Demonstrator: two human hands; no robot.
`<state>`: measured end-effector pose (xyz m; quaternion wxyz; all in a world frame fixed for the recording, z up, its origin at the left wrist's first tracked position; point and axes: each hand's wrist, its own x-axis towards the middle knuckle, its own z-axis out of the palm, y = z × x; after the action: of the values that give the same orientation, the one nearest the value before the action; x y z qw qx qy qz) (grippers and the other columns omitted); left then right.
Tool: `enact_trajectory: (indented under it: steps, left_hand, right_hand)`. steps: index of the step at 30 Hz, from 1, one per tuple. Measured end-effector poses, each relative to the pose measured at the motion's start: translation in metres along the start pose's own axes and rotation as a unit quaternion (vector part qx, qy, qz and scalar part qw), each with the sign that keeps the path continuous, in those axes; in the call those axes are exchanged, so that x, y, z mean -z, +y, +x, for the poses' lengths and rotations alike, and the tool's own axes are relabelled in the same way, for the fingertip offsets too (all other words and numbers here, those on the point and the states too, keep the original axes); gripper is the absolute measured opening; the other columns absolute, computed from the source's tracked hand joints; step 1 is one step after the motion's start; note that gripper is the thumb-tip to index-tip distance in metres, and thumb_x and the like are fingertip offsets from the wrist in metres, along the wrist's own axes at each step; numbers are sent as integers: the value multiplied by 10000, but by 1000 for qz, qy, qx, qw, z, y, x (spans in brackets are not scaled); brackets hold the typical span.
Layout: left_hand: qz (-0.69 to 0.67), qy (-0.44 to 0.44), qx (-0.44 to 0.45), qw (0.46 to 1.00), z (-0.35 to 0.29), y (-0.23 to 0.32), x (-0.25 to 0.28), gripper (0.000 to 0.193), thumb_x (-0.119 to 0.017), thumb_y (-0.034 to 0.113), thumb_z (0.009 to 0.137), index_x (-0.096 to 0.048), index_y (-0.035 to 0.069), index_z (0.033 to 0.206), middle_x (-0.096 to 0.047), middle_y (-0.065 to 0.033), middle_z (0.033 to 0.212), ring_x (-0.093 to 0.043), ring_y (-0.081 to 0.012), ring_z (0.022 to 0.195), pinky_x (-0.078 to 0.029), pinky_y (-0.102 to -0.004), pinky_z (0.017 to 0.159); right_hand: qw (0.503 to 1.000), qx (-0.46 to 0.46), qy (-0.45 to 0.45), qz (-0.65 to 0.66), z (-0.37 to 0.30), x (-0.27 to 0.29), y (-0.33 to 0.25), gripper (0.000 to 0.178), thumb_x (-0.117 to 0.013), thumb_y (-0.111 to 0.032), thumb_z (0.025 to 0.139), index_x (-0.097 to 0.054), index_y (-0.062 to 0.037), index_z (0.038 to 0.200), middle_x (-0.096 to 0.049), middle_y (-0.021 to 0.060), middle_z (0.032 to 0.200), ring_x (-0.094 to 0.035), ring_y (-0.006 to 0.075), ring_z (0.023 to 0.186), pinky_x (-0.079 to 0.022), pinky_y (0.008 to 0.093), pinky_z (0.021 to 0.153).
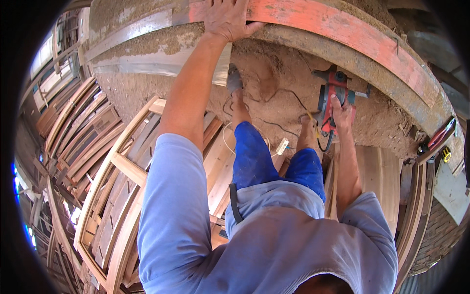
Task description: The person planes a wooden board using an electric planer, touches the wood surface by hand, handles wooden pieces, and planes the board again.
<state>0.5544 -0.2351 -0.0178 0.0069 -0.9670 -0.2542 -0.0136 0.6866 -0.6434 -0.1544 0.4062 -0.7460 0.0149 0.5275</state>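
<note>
My left hand (226, 19) lies flat on a long board with worn red paint (313, 20), set along the workbench edge. Its fingers point away from me and run out at the top of the picture. On the right, my right hand (342, 112) is closed round the handle of a red and black electric planer (338, 83). The planer hangs below the bench's near edge, beside my right leg. From its rear a black cord (295, 95) with a yellow stretch loops down toward the dirt floor.
A curved wooden frame (128, 169) leans at my left, with stacked curved timbers (81, 130) behind it. Planks (374, 171) lie behind my right leg. Near a white power strip (282, 146), cords trail by my feet. Red-handled pliers (440, 133) and a yellow tape measure (446, 155) sit far right.
</note>
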Motion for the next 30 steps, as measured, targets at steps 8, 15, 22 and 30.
enact_trajectory:
  steps: [8,15,22,30]
  left_hand:
    - [18,-117,17,993,-1,5,-3,968,-785,467,763,-376,54,1538,-423,-270,1480,-399,-439,1376,-295,-553,1164]
    - [22,-16,-6,1000,-2,-7,-15,964,-823,597,718,-440,200,1508,-431,-153,1476,-385,-376,1375,-276,-569,1146]
    - [-21,-56,20,998,-1,1,19,983,-814,578,713,-419,185,1523,-422,-186,1505,-378,-404,1393,-274,-568,1159]
    - [-98,-78,21,992,-7,-2,3,953,-754,597,781,-393,153,1543,-384,-203,1548,-327,-409,1450,-206,-554,1220]
  right_hand:
    - [989,-25,63,132,3,7,-4,258,-715,-347,979,-611,-111,969,-590,-19,729,-558,93,557,-466,271,491]
    - [976,-5,66,209,0,-8,-17,285,-730,-353,969,-592,-105,956,-587,-8,712,-563,106,539,-467,278,478]
    - [997,56,-24,-41,-43,-35,-93,299,-693,-351,957,-623,-64,908,-577,7,677,-532,105,563,-461,311,510]
    - [920,88,-80,-372,-50,-77,-124,643,-710,-429,898,-585,61,1295,-605,334,1302,-573,469,1245,-458,491,1026]
